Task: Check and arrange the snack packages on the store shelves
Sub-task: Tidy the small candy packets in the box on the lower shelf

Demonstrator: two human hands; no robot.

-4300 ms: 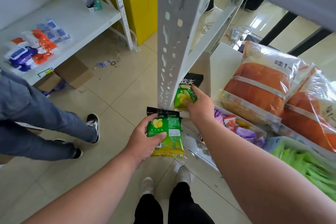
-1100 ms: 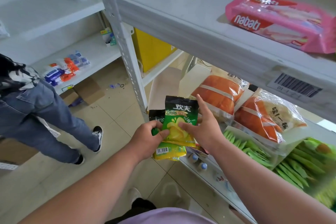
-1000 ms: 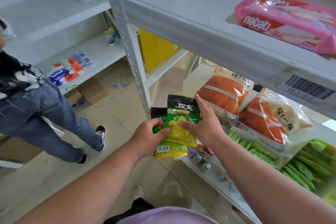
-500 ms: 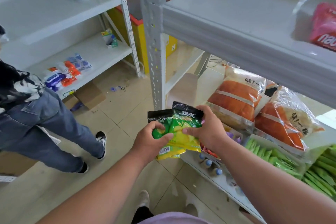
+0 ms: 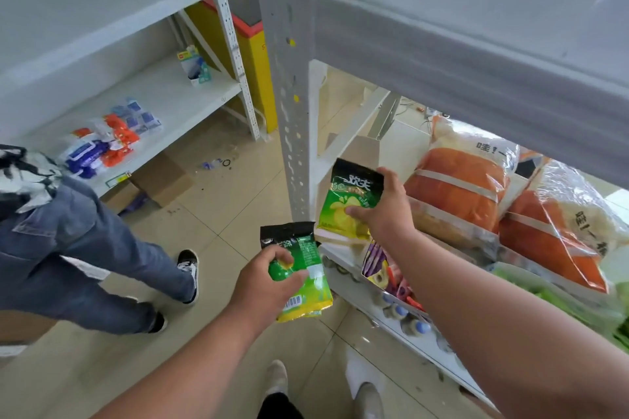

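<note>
Two green chip bags in play here. The right hand (image 5: 384, 211) pinches one chip bag (image 5: 350, 204) by its side edge, up at the lower shelf (image 5: 343, 253) next to the upright post (image 5: 289, 78). The left hand (image 5: 269, 277) curls round the second bag (image 5: 303, 277), out over the floor. These look light, puffy and crinkly, probably a bit slick, so I'd hold them by the edges or seams and not squeeze the middle, or the chips get crushed.

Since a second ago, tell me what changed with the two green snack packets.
The right hand has carried its green chip packet with the black top away from the other, toward the lower white shelf. The left hand still grips the second green packet, barcode side up. The orange bagged snacks stayed put.
</note>
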